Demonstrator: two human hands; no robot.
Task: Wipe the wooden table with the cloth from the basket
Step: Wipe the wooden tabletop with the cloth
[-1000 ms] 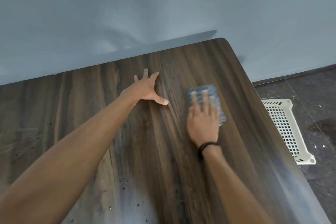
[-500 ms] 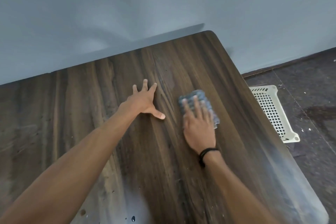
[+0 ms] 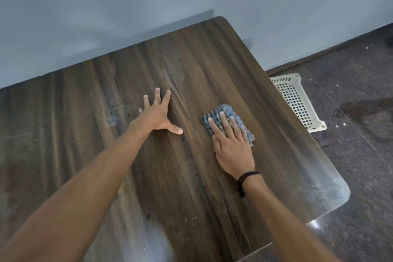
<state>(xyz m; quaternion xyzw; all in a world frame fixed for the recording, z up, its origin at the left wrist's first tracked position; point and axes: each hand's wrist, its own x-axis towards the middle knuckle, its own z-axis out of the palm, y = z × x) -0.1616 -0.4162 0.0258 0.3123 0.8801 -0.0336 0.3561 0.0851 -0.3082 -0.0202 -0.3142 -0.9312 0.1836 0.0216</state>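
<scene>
A dark wooden table (image 3: 191, 66) fills most of the view, with its far edge against a grey wall. A folded blue-grey checked cloth (image 3: 228, 114) lies on the right half of the top. My right hand (image 3: 230, 142) presses flat on the cloth, fingers spread over it, a black band at the wrist. My left hand (image 3: 157, 116) rests flat on the bare wood to the left of the cloth, fingers spread, holding nothing. A cream perforated basket (image 3: 297, 100) stands on the floor by the table's right edge.
Small drops and specks dot the tabletop near the front (image 3: 148, 216) and left of my left hand. The table's right front corner (image 3: 340, 193) is rounded and shiny. Dark speckled floor (image 3: 350, 155) lies to the right.
My right hand has slid the cloth back toward me and slightly left across the wood. My left hand stays planted in the same spot. The view has shifted a little.
</scene>
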